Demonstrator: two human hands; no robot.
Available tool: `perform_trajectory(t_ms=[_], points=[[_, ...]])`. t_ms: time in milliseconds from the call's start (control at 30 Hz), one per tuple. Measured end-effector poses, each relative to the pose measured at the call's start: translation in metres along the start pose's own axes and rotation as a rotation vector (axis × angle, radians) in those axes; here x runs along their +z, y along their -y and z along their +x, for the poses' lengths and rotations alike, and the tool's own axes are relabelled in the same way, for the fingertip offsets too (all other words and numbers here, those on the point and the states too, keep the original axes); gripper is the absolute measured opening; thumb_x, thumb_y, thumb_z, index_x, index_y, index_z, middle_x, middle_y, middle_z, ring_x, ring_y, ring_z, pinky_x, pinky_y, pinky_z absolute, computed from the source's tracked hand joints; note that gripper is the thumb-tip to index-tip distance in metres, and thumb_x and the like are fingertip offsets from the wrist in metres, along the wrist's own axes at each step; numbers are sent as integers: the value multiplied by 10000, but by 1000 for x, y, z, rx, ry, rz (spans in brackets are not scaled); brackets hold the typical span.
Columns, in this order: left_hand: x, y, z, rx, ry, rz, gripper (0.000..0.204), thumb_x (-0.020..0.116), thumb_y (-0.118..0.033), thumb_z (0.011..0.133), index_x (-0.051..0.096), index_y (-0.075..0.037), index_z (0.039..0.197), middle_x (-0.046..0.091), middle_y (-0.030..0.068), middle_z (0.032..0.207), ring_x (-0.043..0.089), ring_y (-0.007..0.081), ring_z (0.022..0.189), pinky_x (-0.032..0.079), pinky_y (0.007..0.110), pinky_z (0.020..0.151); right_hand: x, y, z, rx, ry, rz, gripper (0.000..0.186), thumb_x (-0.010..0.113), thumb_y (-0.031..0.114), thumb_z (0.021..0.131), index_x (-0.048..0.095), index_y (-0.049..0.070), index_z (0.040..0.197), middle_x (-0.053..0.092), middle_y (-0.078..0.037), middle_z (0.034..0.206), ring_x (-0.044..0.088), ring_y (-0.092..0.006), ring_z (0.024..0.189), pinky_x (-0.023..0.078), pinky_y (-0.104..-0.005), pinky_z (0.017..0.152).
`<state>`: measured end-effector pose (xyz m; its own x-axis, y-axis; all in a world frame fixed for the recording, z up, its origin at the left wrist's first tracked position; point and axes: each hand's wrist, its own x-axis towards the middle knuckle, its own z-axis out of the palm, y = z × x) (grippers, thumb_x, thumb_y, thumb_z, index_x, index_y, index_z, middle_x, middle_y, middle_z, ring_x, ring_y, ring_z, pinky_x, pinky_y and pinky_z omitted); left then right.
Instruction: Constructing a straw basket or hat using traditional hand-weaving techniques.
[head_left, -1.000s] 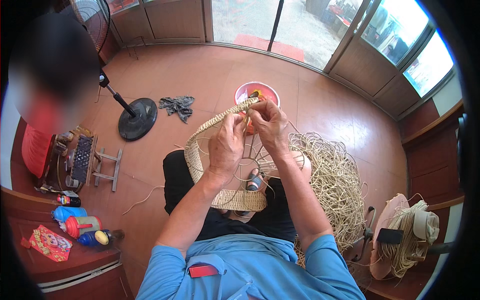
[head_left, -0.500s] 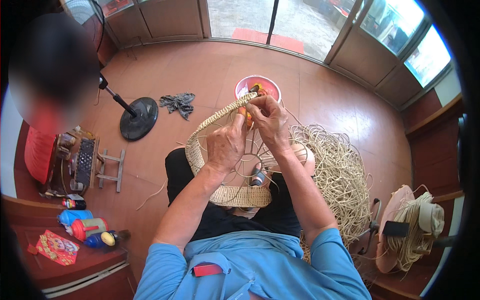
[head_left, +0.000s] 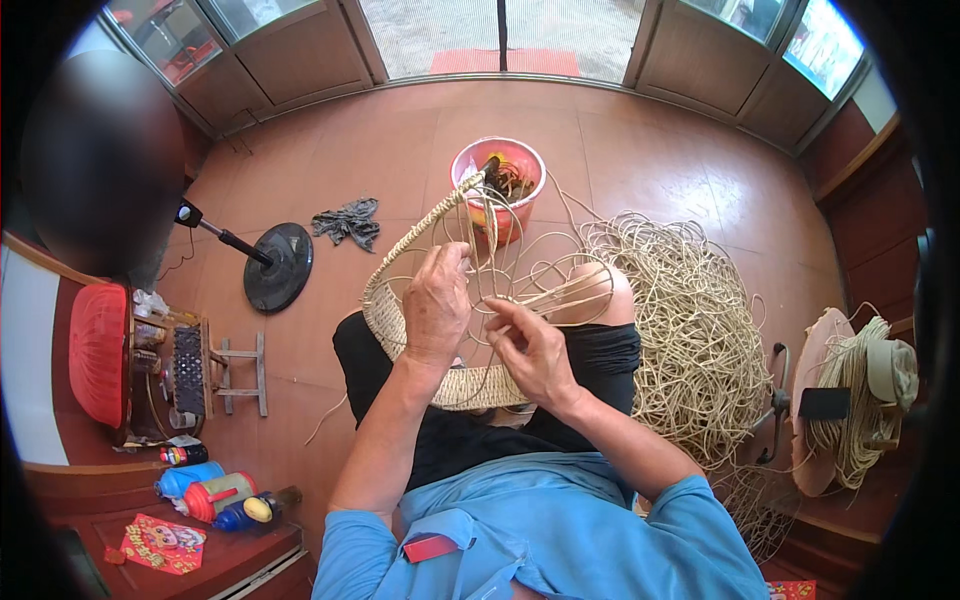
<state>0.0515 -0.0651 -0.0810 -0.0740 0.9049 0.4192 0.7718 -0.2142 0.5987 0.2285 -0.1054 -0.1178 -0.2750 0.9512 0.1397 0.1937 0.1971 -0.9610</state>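
Observation:
A partly woven straw basket [head_left: 383,310] rests across my lap, its pale band curving along the left and near side, with thin cords and spokes crossing its open middle. My left hand [head_left: 438,308] is closed at the upright cords inside the basket, its fingertips pinched together. Lower and to the right, my right hand [head_left: 532,352] has bent fingers, thumb and index at a bundle of pale cords [head_left: 560,293] that loops over my right knee. The cord between the right fingertips is too thin to make out fully.
A pink bucket [head_left: 512,222] stands ahead of the basket. A large heap of loose cord [head_left: 690,340] lies at the right, beside a wound reel [head_left: 845,410]. Leftward are a grey rag [head_left: 347,222], a round black stand base [head_left: 278,268] and bottles [head_left: 215,495] on a cabinet.
Both hands have come down from the basket's far rim end toward me, and moved apart. My right hand now sits low at the cord bundle. The view has shifted, showing more of the bucket.

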Motion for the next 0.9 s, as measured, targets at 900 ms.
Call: perform_trajectory(t_ms=[900], points=[[-13, -2, 12, 24, 300, 338, 137, 765, -124, 977, 666, -53, 1040, 776, 194, 945, 767, 438, 923, 579, 560, 803, 31, -32, 12, 640, 167, 1964, 519, 582, -119, 979, 600, 156, 1419, 609, -31, 1027, 469, -88, 653, 436, -234, 596]])
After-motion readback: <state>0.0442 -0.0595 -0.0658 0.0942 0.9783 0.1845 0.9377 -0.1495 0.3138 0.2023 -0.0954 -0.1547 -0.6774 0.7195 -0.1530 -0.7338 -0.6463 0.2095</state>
